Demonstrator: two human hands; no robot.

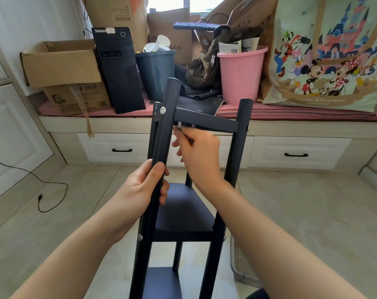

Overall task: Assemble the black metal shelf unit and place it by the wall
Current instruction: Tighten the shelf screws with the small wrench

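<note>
The black metal shelf unit [183,208] stands in front of me on the tiled floor, with round posts, a top crossbar [207,120] and two dark shelf boards below. My left hand [144,184] grips the near left post [165,130] at mid height. My right hand [198,152] pinches a small silver hex key [180,126] just under the top crossbar, next to that post. A silver bolt head [162,110] shows on the post at the crossbar joint.
Behind the unit runs a window bench with white drawers [122,148]. On it stand cardboard boxes [62,67], a black computer tower [118,70], a dark bin [156,72], a pink bucket [240,76] and a big cartoon-print bag [328,52]. A black cable [51,190] lies on the floor at left.
</note>
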